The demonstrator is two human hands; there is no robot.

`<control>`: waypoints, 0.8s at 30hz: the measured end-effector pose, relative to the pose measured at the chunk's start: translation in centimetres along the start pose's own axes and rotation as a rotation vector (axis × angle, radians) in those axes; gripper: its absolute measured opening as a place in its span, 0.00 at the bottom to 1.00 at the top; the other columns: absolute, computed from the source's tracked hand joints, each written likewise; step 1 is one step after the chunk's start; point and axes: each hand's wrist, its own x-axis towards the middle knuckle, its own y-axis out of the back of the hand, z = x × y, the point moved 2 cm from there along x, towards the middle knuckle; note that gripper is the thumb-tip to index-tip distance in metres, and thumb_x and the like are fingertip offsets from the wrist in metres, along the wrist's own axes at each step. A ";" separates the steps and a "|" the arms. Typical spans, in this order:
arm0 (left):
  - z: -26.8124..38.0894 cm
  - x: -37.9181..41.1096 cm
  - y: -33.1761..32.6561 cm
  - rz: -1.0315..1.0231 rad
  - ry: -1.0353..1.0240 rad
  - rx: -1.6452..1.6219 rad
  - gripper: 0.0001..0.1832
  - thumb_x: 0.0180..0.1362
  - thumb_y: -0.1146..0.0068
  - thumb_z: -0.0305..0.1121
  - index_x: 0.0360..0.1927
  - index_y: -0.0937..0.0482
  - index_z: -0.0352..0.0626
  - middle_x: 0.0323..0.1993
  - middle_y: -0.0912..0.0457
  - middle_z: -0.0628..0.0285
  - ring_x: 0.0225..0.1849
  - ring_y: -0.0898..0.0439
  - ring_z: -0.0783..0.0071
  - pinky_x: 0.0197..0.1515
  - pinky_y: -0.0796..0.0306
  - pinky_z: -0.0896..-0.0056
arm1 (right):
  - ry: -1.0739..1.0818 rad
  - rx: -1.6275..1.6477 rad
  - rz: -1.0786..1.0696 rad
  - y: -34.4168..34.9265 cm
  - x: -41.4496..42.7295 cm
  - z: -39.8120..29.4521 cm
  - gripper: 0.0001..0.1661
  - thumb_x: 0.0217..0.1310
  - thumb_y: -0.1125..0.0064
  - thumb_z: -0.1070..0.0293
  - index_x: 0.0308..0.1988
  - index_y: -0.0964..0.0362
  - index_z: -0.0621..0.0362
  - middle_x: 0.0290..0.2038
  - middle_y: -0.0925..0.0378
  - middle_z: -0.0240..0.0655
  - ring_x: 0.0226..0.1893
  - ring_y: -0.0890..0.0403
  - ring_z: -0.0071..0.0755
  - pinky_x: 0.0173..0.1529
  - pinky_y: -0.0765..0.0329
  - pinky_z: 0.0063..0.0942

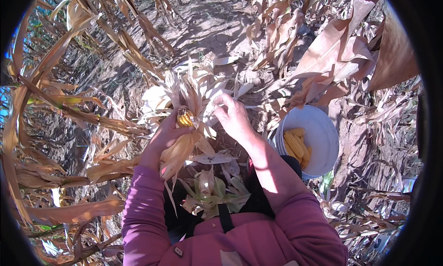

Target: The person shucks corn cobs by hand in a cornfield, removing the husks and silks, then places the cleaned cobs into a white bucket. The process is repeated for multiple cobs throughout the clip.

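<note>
My left hand grips a partly husked ear of corn, whose yellow kernels show near its tip. Pale dry husk leaves hang down from the ear past my wrist, and more spread out above it. To the right of the ear, my right hand is raised with thumb and forefinger curled towards each other; bright husk lies behind the fingertips, and whether they pinch a piece of it I cannot tell.
On the right, a white plastic bucket holds several husked yellow corn cobs. Dry corn stalks reach in from the left, and broad dry leaves hang at upper right. Husks lie between my legs, over soil.
</note>
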 end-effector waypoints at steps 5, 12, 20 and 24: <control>1.1 0.1 -1.9 -0.146 -0.069 -0.140 0.34 0.55 0.38 0.22 0.64 0.41 0.39 0.54 0.27 0.62 0.55 0.28 0.74 0.60 0.34 0.69 | -0.189 0.534 -0.153 -1.1 -0.2 0.1 0.13 0.67 0.50 0.67 0.49 0.31 0.60 0.40 0.20 0.37 0.41 0.20 0.28 0.45 0.23 0.27; 2.7 -1.2 -2.1 -0.122 -0.199 0.015 0.23 0.60 0.41 0.31 0.58 0.33 0.40 0.48 0.24 0.66 0.50 0.27 0.77 0.56 0.34 0.72 | -0.002 0.576 -0.181 -2.0 -0.5 -0.3 0.25 0.66 0.46 0.55 0.54 0.34 0.61 0.47 0.24 0.40 0.47 0.24 0.28 0.53 0.28 0.27; 3.9 -1.9 -2.7 0.116 -0.322 -0.135 0.23 0.59 0.40 0.36 0.55 0.31 0.38 0.48 0.24 0.62 0.50 0.27 0.74 0.57 0.36 0.69 | -0.013 0.304 -0.321 -3.2 -0.7 1.2 0.43 0.56 0.36 0.50 0.62 0.45 0.62 0.53 0.27 0.48 0.54 0.25 0.44 0.58 0.30 0.36; 2.5 -1.0 -3.2 0.140 -0.361 -0.270 0.24 0.60 0.42 0.38 0.55 0.32 0.36 0.47 0.25 0.60 0.50 0.27 0.71 0.57 0.37 0.67 | -0.133 0.050 -0.435 -4.8 -1.7 1.1 0.46 0.40 0.26 0.67 0.57 0.44 0.63 0.48 0.26 0.53 0.50 0.24 0.55 0.52 0.25 0.43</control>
